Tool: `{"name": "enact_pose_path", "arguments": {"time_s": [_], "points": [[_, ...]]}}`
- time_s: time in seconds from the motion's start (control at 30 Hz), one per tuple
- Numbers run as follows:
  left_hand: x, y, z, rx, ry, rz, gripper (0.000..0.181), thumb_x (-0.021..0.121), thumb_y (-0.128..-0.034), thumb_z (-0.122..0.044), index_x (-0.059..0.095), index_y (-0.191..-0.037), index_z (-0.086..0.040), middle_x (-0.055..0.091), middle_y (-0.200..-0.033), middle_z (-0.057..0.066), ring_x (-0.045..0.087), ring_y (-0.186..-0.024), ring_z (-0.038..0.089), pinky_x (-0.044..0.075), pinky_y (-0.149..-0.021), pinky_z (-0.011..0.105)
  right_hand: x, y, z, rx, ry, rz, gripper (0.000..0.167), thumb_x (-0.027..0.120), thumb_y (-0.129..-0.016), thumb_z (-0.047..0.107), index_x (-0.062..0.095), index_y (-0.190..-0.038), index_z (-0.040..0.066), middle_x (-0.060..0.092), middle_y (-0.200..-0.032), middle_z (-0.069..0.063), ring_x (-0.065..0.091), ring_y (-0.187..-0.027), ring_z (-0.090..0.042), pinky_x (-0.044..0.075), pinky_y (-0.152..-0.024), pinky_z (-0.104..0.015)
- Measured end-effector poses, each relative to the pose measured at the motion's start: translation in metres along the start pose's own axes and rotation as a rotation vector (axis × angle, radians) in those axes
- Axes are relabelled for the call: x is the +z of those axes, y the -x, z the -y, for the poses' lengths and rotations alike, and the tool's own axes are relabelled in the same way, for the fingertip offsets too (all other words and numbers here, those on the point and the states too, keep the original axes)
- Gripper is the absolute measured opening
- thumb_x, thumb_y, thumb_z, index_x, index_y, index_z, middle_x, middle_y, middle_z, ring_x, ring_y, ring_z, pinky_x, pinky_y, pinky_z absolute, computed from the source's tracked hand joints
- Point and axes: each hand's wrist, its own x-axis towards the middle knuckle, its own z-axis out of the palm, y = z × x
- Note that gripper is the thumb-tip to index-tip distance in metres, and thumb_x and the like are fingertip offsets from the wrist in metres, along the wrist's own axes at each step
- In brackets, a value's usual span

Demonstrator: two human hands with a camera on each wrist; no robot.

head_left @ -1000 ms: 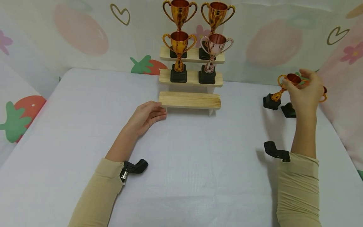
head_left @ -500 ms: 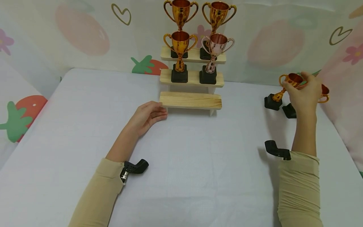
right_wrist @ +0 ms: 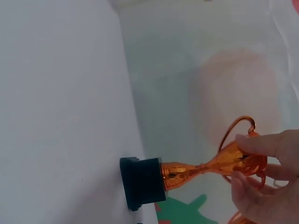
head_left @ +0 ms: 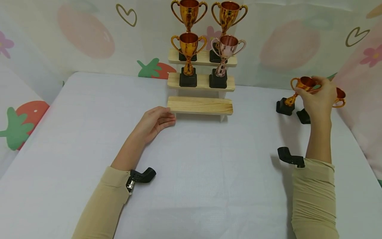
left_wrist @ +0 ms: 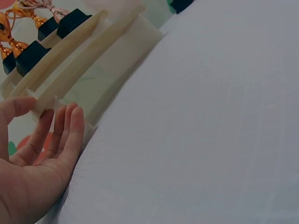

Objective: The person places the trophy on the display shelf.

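In the head view my left hand (head_left: 156, 122) is at the left end of a wooden tiered shelf's lowest board (head_left: 200, 105); the left wrist view shows thumb and index finger (left_wrist: 44, 121) pinching the board's corner. My right hand (head_left: 320, 99) grips an orange-gold trophy (head_left: 290, 99) by its cup, at the table's back right. The right wrist view shows thumb and fingers round that cup (right_wrist: 236, 158), its black base (right_wrist: 145, 182) at the table; contact is unclear. Another orange-gold trophy (head_left: 340, 97) is partly hidden behind my right hand.
Two gold trophies (head_left: 189, 13) (head_left: 228, 15) stand on the top board (head_left: 203, 58). The middle board (head_left: 203, 83) carries a gold trophy (head_left: 188, 46) and a pinkish-silver one (head_left: 226, 48). A printed curtain (head_left: 283, 43) hangs behind the white table (head_left: 194, 179).
My right hand and the trophy in it have shifted slightly left, and more of the cup behind that hand shows. My left hand has stayed at the shelf.
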Motion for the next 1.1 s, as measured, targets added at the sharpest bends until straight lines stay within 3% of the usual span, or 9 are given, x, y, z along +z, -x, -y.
{"name": "enact_pose_path", "arguments": {"time_s": [0.17, 0.23, 0.43, 0.7, 0.87, 0.93, 1.1], "points": [[0.000, 0.000, 0.000, 0.005, 0.000, 0.003, 0.011, 0.051, -0.1121, -0.014, 0.055, -0.111, -0.003, 0.069, -0.095, 0.005, 0.071, -0.092, 0.016, 0.063, -0.087, 0.023, -0.002, 0.002, 0.003, -0.026, -0.013, -0.008, 0.068, 0.075, -0.099, 0.028, 0.048, -0.157, 0.007, 0.050, -0.149, -0.014, 0.047, -0.087, 0.008, 0.045, -0.073, -0.002], [0.000, 0.000, 0.000, 0.007, 0.000, 0.006, 0.011, 0.051, -0.1120, -0.013, 0.055, -0.111, -0.003, 0.069, -0.095, 0.005, 0.071, -0.092, 0.016, 0.063, -0.087, 0.023, -0.003, 0.003, 0.005, -0.031, -0.029, -0.013, 0.067, 0.076, -0.098, 0.028, 0.049, -0.156, 0.006, 0.049, -0.147, -0.012, 0.045, -0.081, 0.010, 0.043, -0.068, 0.000], [0.000, 0.000, 0.000, 0.008, 0.001, 0.009, 0.012, 0.051, -0.1121, -0.014, 0.055, -0.111, -0.003, 0.069, -0.095, 0.005, 0.071, -0.092, 0.016, 0.063, -0.087, 0.023, -0.004, 0.007, 0.012, -0.023, -0.059, -0.011, 0.068, 0.077, -0.097, 0.030, 0.050, -0.155, 0.008, 0.051, -0.144, -0.005, 0.047, -0.082, 0.009, 0.044, -0.069, -0.001], [-0.001, 0.000, 0.001, 0.008, 0.004, 0.011, 0.011, 0.051, -0.1117, -0.013, 0.056, -0.111, -0.003, 0.069, -0.095, 0.005, 0.071, -0.092, 0.016, 0.063, -0.088, 0.023, -0.003, 0.011, 0.022, -0.043, -0.059, -0.027, 0.068, 0.079, -0.095, 0.035, 0.054, -0.153, 0.010, 0.054, -0.151, -0.010, 0.046, -0.113, -0.001, 0.046, -0.076, -0.010], [-0.001, 0.000, 0.001, 0.009, 0.002, 0.011, 0.011, 0.051, -0.1119, -0.013, 0.056, -0.112, -0.003, 0.069, -0.096, 0.005, 0.071, -0.092, 0.016, 0.063, -0.088, 0.023, -0.002, 0.017, 0.031, -0.051, -0.074, -0.021, 0.068, 0.078, -0.096, 0.037, 0.052, -0.154, 0.010, 0.052, -0.155, -0.010, 0.043, -0.139, -0.014, 0.048, -0.091, -0.016], [-0.001, 0.000, 0.001, 0.011, -0.001, 0.010, 0.011, 0.051, -0.1120, -0.013, 0.055, -0.112, -0.003, 0.069, -0.095, 0.005, 0.071, -0.092, 0.016, 0.063, -0.087, 0.023, -0.002, 0.019, 0.034, -0.056, -0.075, -0.021, 0.068, 0.078, -0.096, 0.036, 0.052, -0.153, 0.010, 0.053, -0.153, -0.009, 0.045, -0.134, -0.011, 0.047, -0.090, -0.016], [0.000, 0.001, 0.000, 0.013, -0.004, 0.009, 0.011, 0.050, -0.1121, -0.013, 0.055, -0.112, -0.003, 0.068, -0.095, 0.005, 0.071, -0.091, 0.016, 0.063, -0.087, 0.023, -0.002, 0.025, 0.039, -0.093, -0.098, -0.034, 0.065, 0.081, -0.094, 0.033, 0.056, -0.150, 0.010, 0.058, -0.134, 0.003, 0.044, -0.101, 0.006, 0.045, -0.078, -0.014]]}}
